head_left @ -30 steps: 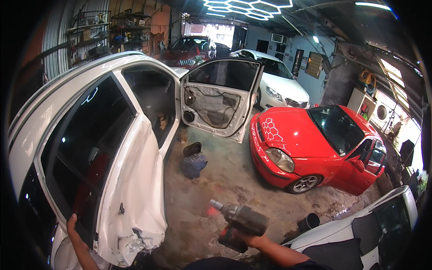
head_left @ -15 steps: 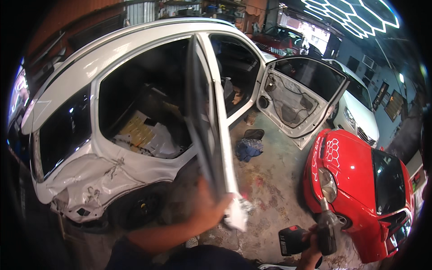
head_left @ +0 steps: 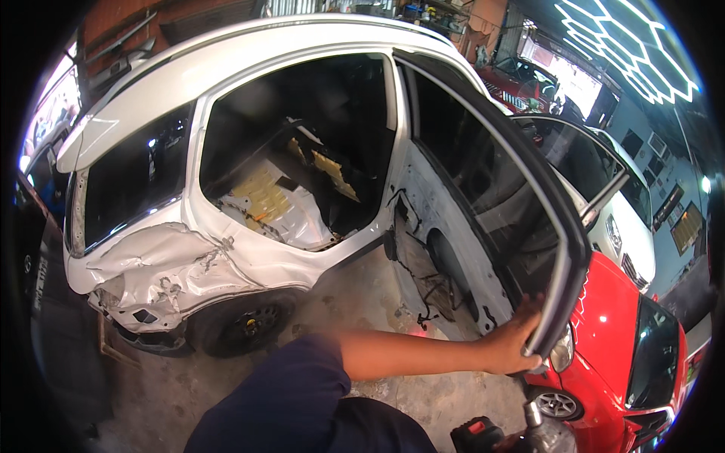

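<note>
At the door's rear edge, 4 o'clock in frame, my left hand [head_left: 517,340] wraps the rear door [head_left: 483,219] of the white car [head_left: 249,75], swung open. Right hand [head_left: 521,440], 5 o'clock, holds a cordless driver [head_left: 491,438]. Risk: grip slips, door swings into the red car [head_left: 627,332] just beside.

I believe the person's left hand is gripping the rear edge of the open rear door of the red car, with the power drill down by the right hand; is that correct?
Not quite: in the head view the left hand grips the open rear door of the white car, not the red car. The power drill is indeed low by the right side.
</note>
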Tool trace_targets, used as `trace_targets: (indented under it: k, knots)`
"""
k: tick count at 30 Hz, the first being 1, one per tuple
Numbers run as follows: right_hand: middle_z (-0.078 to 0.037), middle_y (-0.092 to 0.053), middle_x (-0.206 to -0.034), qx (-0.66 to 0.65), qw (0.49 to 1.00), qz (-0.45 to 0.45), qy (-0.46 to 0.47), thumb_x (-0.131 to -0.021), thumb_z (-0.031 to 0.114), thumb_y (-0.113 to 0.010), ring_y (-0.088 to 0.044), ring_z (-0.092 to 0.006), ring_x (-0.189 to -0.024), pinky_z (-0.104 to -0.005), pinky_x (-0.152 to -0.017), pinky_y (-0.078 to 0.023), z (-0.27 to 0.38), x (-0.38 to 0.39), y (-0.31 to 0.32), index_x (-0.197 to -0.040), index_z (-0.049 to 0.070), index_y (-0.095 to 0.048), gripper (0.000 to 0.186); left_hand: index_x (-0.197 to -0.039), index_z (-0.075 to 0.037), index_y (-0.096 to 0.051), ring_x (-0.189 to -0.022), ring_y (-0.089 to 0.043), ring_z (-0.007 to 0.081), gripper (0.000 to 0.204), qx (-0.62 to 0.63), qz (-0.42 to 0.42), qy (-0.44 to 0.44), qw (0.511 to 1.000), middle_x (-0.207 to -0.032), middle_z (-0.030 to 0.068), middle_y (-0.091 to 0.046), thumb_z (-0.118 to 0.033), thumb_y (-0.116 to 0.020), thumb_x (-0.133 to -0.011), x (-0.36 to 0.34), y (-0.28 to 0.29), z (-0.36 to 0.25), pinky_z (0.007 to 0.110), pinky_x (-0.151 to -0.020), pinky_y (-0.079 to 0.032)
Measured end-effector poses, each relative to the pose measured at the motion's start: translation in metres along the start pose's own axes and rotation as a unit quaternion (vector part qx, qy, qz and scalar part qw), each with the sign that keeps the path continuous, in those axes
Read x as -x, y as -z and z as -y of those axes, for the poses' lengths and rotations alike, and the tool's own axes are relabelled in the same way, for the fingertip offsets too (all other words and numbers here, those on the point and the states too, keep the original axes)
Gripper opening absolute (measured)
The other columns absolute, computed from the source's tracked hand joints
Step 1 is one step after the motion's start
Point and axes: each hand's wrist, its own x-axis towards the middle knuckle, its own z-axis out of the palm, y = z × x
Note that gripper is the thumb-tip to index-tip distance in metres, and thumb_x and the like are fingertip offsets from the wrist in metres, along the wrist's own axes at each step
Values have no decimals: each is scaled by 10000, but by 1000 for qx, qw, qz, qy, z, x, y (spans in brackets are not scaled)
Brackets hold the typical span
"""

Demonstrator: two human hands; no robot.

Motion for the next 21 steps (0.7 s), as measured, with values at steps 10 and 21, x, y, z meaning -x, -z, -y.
trace_targets:
  k: [10,21]
  knots:
    - [-109,-640,-1121,45,975,209,-53,-818,75,-809,-654,-210,-992,-360,-910,-530,-21,11,-290,-1332,24,-457,625,-1399,-29,-612,-1189,-667,290,482,243,134,126,952,-1346,181,-661,-320,-641,-1016,97,258,196,378,-987,-553]
    - [-141,-606,-1214,100,825,554,39,-822,91,-801,-645,-250,-1092,-364,-946,-506,-6,-16,-605,-1384,-8,-396,700,-1175,-32,-653,-1316,-583,360,287,698,-228,331,593,-1167,94,-658,-281,-584,-1052,260,429,303,498,-1083,-491]
